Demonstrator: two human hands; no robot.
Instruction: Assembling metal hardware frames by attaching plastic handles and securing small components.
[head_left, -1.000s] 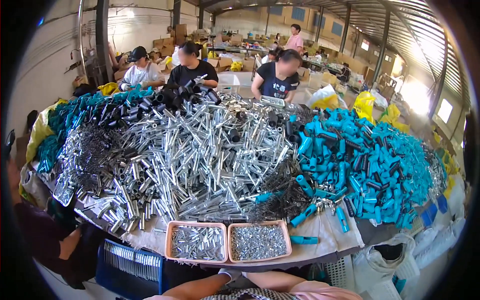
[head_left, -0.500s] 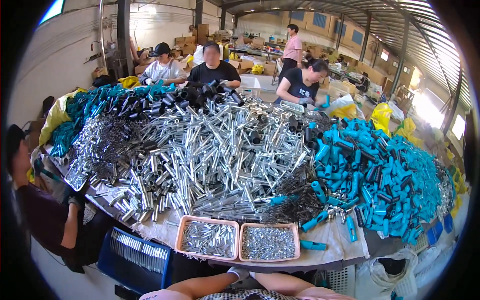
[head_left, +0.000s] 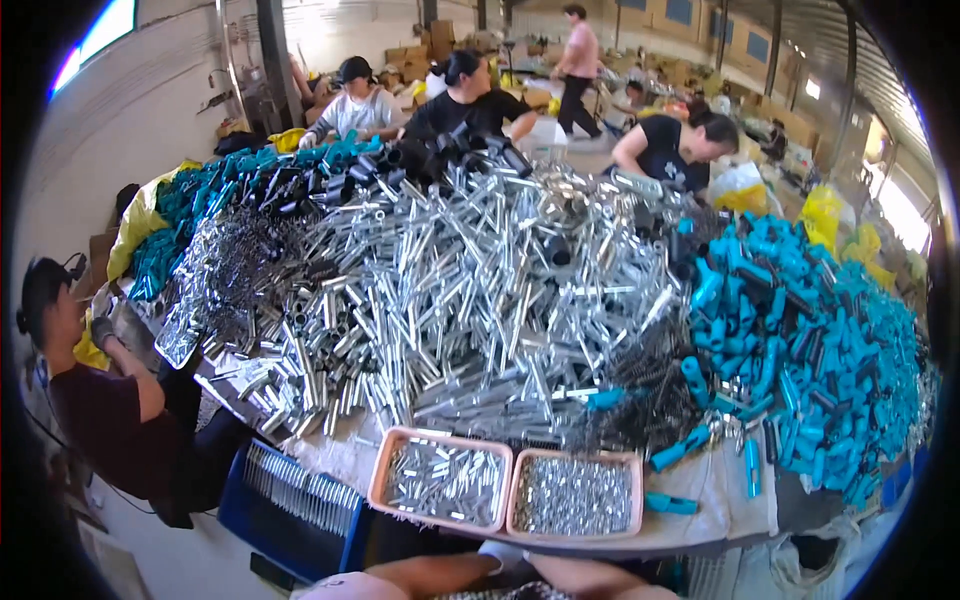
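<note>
At the bottom edge, below the front of the table, my two bare forearms come together from pink sleeves. My left hand (head_left: 499,557), in a pale glove, is low beside the table edge; its fingers are hidden and blurred. My right hand cannot be made out apart from it; only the right forearm (head_left: 590,576) shows clearly. Just beyond the hands stand two pink trays: the left tray (head_left: 378,478) holds small metal pins, the right tray (head_left: 636,490) tiny metal pieces. Whether the hands hold anything is not visible.
A large heap of metal tubes (head_left: 450,290) covers the table, with teal handles (head_left: 800,350) at right and dark springs (head_left: 650,395) near front. A blue crate (head_left: 235,500) of metal rods stands lower left. A person (head_left: 100,400) sits at left; others work across the table.
The view has shifted, so the table and trays sit further right and slightly lower. The person at left has raised a gloved hand; the person in black at the back has turned aside.
</note>
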